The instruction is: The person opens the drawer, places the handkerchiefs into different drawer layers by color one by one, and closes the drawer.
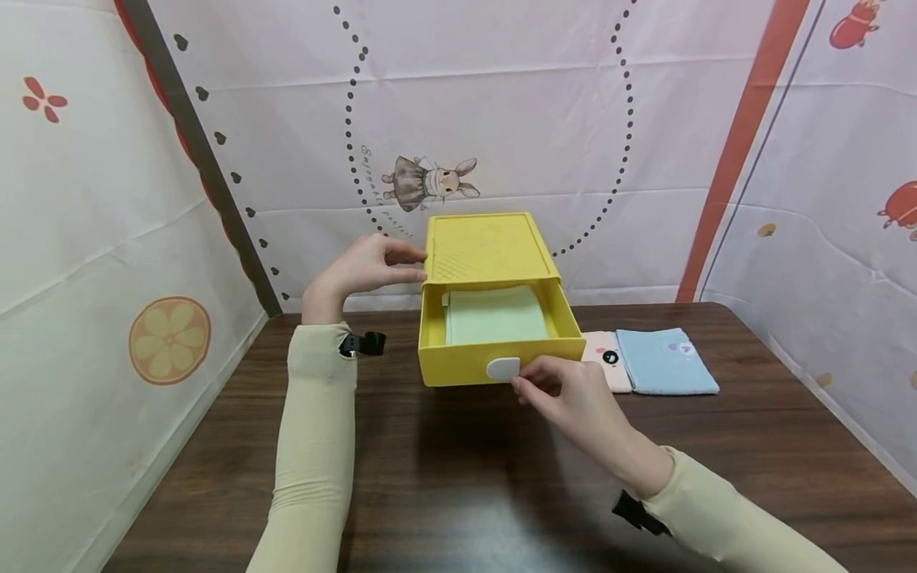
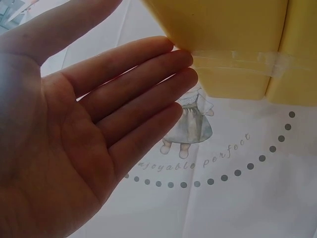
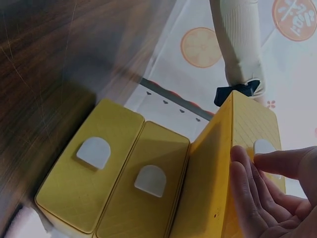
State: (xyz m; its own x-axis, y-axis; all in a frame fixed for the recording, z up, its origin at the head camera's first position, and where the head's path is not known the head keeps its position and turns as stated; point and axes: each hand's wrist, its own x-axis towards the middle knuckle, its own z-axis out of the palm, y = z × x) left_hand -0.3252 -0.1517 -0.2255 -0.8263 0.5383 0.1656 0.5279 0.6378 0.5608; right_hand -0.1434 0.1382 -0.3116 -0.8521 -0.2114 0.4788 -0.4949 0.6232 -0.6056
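Note:
A yellow drawer unit (image 1: 494,247) stands at the back of the table, its top drawer (image 1: 458,364) pulled out. Inside the drawer lies a folded pale green cloth (image 1: 497,316). My left hand (image 1: 368,267) is at the unit's upper left side, fingertips right at its edge; the left wrist view shows these fingers (image 2: 133,82) straight. With thumb and fingers, my right hand (image 1: 576,398) pinches the white drawer handle (image 1: 503,368) at its right edge. Two lower drawers, with white handles (image 3: 151,180), are closed in the right wrist view.
A light blue folded towel (image 1: 666,362) and a pink one (image 1: 605,358) lie right of the unit on the dark wooden table (image 1: 387,477). Behind, a printed white cloth (image 1: 494,103) hangs close to the table's back edge.

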